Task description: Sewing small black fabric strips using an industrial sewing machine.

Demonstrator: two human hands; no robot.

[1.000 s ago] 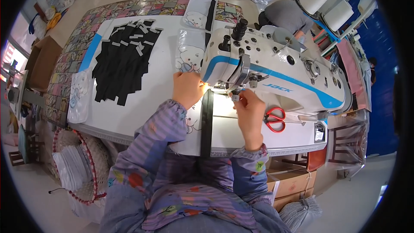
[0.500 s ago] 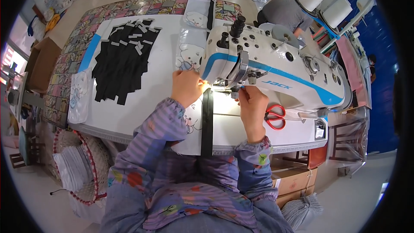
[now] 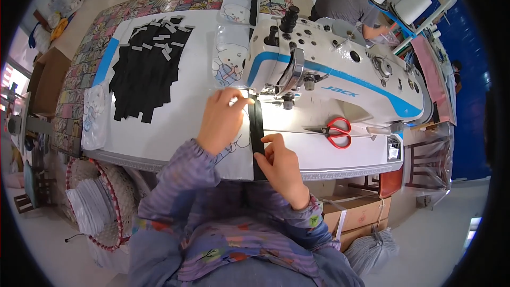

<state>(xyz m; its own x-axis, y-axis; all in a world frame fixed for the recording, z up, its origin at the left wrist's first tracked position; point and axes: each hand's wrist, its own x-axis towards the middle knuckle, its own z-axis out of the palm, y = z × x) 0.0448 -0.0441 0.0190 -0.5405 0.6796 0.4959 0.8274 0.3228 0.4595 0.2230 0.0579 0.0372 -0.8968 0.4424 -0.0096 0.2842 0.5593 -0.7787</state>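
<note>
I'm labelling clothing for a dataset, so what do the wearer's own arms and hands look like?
The left hand and right hand are bare, with no gloves visible. The left sleeve is muted purple with orange-red patches lower down; the right sleeve is purplish, with a green leaf-like print near the wrist. Both cuffs look gathered.

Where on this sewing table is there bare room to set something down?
Bare white tabletop shows between the pile of black strips and the table's front edge; another patch lies nearer the wearer than the red-handled scissors, right of the right hand. It's crowded by the sewing machine needle area, with the left hand and black band.
</note>
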